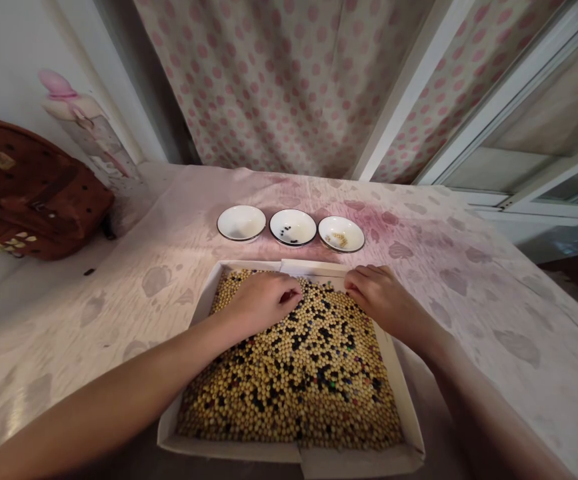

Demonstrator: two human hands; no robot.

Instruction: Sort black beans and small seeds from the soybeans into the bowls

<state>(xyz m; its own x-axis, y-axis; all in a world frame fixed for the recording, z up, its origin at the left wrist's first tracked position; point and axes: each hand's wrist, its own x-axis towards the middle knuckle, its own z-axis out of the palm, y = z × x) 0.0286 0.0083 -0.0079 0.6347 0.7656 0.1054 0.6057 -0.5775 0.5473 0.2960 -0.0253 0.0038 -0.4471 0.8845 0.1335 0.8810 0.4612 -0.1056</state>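
Reaching into a tray of mixed beads

Head view: pale, dark and a few coloured beads (pixel 313 363) fill the tray (pixel 403 387) on the worktop (pixel 473 333), below three bowls (pixel 241 220). The left hand (pixel 261 303) curls over the beads, the right hand (pixel 383 297) at the far right corner; whether either grip pinches anything, I cannot tell. A light fingertip pinch, forearms off the beads, should suit best. The patch on the brown bag (pixel 63 200) is unreadable; no other writing shows.
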